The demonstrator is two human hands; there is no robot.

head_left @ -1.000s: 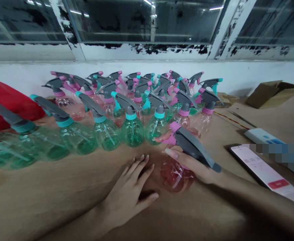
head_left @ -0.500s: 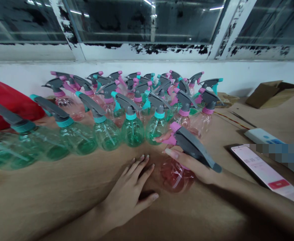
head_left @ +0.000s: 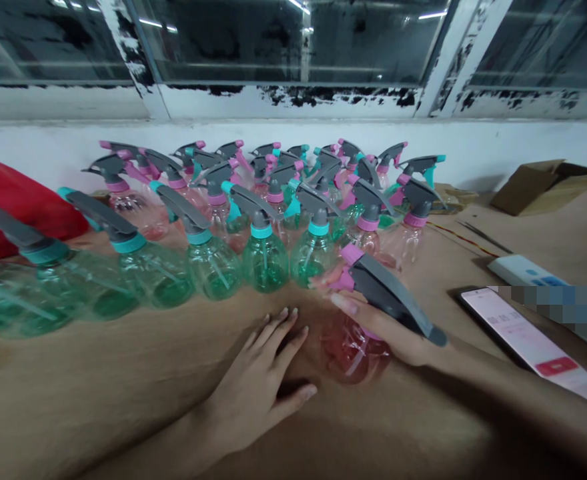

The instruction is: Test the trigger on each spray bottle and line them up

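My right hand (head_left: 373,320) is wrapped round the neck and trigger of a pink spray bottle (head_left: 353,357), just right of centre. The bottle has a clear pink body and a grey sprayer head (head_left: 391,293) with a pink nozzle, which points away to the left. Flat on the tabletop (head_left: 138,387) lies my left hand (head_left: 261,380), fingers spread and holding nothing, a little left of that bottle. Beyond both hands stands a green spray bottle (head_left: 267,260), in a front row of similar green ones with turquoise collars.
Behind the front row, several pink and green spray bottles (head_left: 218,193) crowd towards the wall. A phone (head_left: 533,340) lies at right, near a white box (head_left: 523,270). An open cardboard box (head_left: 538,187) sits farther back. Red material (head_left: 18,207) is at far left.
The pink spray bottle in my right hand has shifted very slightly to the right. My left hand stays where it was.
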